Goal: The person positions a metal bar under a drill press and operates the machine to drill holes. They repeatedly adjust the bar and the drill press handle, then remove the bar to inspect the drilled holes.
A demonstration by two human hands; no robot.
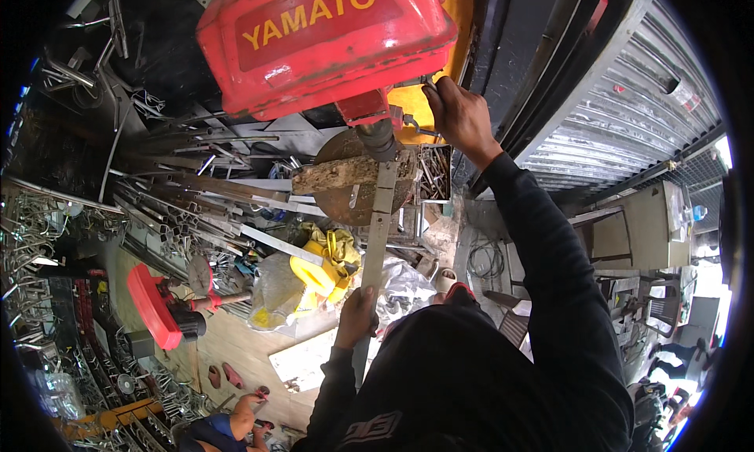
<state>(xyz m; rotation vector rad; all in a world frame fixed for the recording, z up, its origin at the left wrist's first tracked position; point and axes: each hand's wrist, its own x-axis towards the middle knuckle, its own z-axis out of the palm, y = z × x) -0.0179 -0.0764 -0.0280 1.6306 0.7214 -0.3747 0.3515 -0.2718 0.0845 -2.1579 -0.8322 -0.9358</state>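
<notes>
A red drill press [326, 51] fills the upper middle, its chuck [377, 140] pointing down over a round, rusty table [342, 208]. Across that table lies a worn wooden block [322, 177]. On the block, under the chuck, rests the far end of a long flat metal bar [377, 240] with small holes along it. My left hand [357, 317] is closed around the bar nearer to my body. Reaching up to the right side of the machine, my right hand [462, 116] has its fingers closed on a drill press lever, mostly hidden by them.
Metal tubes and strips [212, 208] are piled at the left. A yellow bag [330, 256] lies below the drill table, beside a metal box of scraps [434, 173]. A second red machine [155, 307] stands lower left, near another person [224, 430]. Corrugated metal [620, 98] rises at right.
</notes>
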